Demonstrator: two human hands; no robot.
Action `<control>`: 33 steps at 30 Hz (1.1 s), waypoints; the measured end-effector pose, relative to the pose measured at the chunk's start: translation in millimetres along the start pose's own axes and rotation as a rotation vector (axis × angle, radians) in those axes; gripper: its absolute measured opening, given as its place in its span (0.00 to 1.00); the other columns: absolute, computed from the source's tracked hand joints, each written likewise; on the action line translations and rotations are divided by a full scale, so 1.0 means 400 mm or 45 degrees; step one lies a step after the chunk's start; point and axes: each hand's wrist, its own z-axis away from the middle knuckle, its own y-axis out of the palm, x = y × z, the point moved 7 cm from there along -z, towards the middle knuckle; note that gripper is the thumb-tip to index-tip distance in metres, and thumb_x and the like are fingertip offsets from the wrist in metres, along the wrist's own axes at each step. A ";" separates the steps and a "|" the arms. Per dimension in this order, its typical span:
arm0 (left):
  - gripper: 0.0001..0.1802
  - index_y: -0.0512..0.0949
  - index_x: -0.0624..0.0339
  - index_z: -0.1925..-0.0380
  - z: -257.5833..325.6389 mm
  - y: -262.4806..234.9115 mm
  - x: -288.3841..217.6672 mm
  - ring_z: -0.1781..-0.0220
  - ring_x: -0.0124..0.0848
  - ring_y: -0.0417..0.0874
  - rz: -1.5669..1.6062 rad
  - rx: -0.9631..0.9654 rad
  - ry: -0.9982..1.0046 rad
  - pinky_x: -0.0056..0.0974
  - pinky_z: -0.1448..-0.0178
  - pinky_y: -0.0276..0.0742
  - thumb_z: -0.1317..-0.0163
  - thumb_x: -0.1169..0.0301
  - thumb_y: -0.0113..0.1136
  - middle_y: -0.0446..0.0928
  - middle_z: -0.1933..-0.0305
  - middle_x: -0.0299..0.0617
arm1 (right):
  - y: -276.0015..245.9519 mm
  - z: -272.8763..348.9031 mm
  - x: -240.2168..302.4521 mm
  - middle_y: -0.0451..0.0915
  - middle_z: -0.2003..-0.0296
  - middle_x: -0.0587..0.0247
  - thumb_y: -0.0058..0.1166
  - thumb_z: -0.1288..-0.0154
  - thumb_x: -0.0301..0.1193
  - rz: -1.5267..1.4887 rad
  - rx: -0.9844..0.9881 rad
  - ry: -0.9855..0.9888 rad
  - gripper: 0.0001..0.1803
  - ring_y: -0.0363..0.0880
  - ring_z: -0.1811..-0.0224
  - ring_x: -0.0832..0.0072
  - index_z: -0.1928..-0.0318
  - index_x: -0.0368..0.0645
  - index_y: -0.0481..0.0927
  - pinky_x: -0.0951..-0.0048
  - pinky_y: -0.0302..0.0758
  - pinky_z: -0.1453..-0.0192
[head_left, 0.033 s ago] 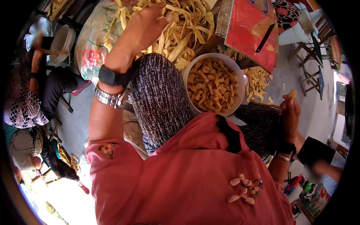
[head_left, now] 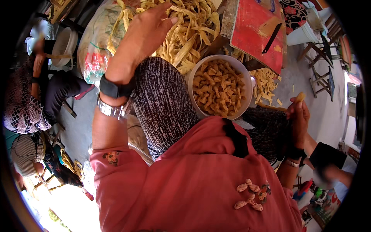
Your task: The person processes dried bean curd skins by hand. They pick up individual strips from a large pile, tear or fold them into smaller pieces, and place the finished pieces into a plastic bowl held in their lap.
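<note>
My left hand (head_left: pixel 148 31) reaches over a heap of long, limp, pale yellow strips (head_left: pixel 187 33) at the top. Its thumb and forefinger are apart; the other fingers are mostly hidden, and I see nothing gripped. On the right, my right hand (head_left: pixel 299 118) is closed, pinching a small yellow folded piece (head_left: pixel 300 97) that sticks up at its fingertips. Between my knees stands a white round tub (head_left: pixel 191 87), well filled with short, tan-yellow folded pieces (head_left: pixel 220 89). My left hand is beyond the tub to the left, my right hand beside it to the right.
A red board (head_left: pixel 257 33) with a dark flat blade (head_left: pixel 272 38) lies beyond the tub. Yellow scraps (head_left: pixel 264 87) are scattered below it. A clear plastic bag (head_left: pixel 94 42) bulges beside the heap. Other people sit at left, one in dark trousers (head_left: pixel 65 85); stools (head_left: pixel 322 83) stand at right.
</note>
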 end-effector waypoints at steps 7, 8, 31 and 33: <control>0.17 0.75 0.66 0.55 0.295 0.249 -0.296 0.67 0.30 0.82 1.500 1.029 -0.675 0.31 0.60 0.79 0.30 0.63 0.46 0.80 0.65 0.44 | 0.271 0.059 0.132 0.71 0.77 0.68 0.43 0.29 0.37 0.074 0.547 -0.138 0.18 0.69 0.75 0.82 0.58 0.33 0.76 0.81 0.67 0.69; 0.18 0.75 0.67 0.56 0.337 0.308 -0.316 0.66 0.30 0.82 1.613 1.134 -0.788 0.31 0.60 0.79 0.29 0.62 0.45 0.80 0.65 0.44 | 0.313 0.066 0.150 0.72 0.77 0.67 0.43 0.29 0.38 0.121 0.651 -0.154 0.18 0.70 0.75 0.81 0.59 0.33 0.76 0.80 0.68 0.69; 0.15 0.61 0.54 0.82 0.280 0.314 -0.339 0.76 0.27 0.64 2.121 0.653 -1.106 0.31 0.69 0.65 0.37 0.65 0.44 0.60 0.82 0.32 | 0.344 0.057 0.189 0.76 0.67 0.55 0.49 0.35 0.28 0.107 0.054 -0.901 0.07 0.76 0.63 0.67 0.66 0.35 0.72 0.72 0.72 0.59; 0.14 0.62 0.55 0.82 0.283 0.308 -0.349 0.76 0.27 0.64 2.090 0.689 -1.111 0.32 0.69 0.65 0.39 0.66 0.45 0.61 0.81 0.33 | 0.348 0.069 0.219 0.75 0.65 0.47 0.54 0.42 0.24 0.344 -0.051 -1.168 0.07 0.75 0.63 0.55 0.67 0.33 0.72 0.69 0.72 0.58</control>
